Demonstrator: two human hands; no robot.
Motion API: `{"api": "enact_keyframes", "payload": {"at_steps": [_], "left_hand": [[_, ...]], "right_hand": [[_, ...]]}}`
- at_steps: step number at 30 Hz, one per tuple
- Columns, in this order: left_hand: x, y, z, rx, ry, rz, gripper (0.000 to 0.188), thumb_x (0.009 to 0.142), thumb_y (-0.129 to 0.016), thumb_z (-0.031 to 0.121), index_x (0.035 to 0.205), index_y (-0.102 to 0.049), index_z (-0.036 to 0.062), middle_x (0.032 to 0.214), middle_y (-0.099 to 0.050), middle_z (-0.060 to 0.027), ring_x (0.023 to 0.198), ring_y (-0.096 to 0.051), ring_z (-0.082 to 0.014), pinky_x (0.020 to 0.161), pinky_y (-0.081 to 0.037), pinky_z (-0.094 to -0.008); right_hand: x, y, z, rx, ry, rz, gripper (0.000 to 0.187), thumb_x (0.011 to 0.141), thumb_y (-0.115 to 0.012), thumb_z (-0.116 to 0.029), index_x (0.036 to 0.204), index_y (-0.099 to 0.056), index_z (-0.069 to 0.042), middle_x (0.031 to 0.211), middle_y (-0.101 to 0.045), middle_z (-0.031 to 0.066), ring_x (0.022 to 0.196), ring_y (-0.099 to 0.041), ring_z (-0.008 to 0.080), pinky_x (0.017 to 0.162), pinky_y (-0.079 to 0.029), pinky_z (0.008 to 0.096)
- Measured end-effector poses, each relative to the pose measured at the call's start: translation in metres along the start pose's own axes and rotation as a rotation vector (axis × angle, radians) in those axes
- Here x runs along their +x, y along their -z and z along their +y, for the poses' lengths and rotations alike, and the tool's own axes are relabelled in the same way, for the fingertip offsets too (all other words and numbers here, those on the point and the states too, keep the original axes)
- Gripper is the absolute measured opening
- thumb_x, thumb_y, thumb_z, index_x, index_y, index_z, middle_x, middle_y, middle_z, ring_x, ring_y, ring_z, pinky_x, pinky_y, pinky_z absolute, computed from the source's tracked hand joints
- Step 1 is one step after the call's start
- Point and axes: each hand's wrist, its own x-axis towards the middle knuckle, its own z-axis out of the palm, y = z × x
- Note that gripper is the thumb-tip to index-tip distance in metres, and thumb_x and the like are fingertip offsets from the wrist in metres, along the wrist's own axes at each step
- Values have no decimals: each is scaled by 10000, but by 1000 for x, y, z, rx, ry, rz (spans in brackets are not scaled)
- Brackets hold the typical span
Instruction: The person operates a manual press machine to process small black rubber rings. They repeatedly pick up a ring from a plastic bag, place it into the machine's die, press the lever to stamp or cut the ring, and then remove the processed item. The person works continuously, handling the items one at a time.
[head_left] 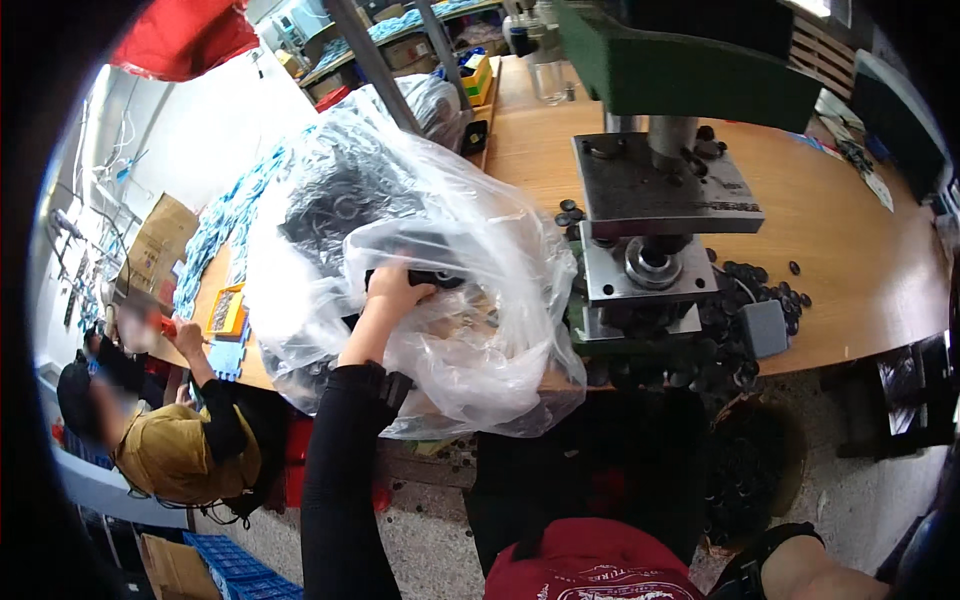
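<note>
A large clear plastic bag (480,370) lies open on the table, with dark round parts (340,210) showing through its film. My left hand (395,290), at the end of a black sleeve, reaches into the mouth of the bag. It touches black parts there; the thumb points right, and the other fingers are hidden by the parts and the film. Whether it grips one I cannot tell. Of my right arm only a bare stretch shows at the lower right edge; that hand is outside the picture.
Right of the bag stands a green press with a steel upper plate (665,185) and a round die (653,262). Loose black discs (745,275) lie around its base beside a grey box (765,328). A co-worker (185,450) sits at left. A container of black parts (750,470) stands below the table.
</note>
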Motion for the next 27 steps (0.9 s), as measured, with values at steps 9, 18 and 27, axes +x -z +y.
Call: {"api": "enact_keyframes", "payload": {"at_steps": [9,18,27], "left_hand": [[-79,56,47,-533,-124,-194,545,747,-777,158,1219,-578,-30,959,-671,-91,821,-636,-119,740,-509,-271],[-172,92,112,-1210,-238,-249,646,683,-766,-75,1257,-475,-17,1176,-561,-78,1052,-588,-135,942,-460,-290],[-180,56,146,-1327,-315,-297,715,696,-827,-21,1323,-484,-34,1254,-549,-99,1130,-559,-160,1017,-435,-313]], "right_hand": [[-13,9,1,-129,14,46,283,951,-574,-219,1136,-576,-6,1089,-579,106,947,-582,178,789,-479,277],[-8,37,152,-1015,-498,313,366,847,-706,-82,1151,-525,12,1149,-564,106,876,-577,152,743,-469,247],[37,41,210,-1070,-506,512,392,754,-812,-204,1021,-594,-17,915,-632,54,680,-554,126,631,-466,262]]}}
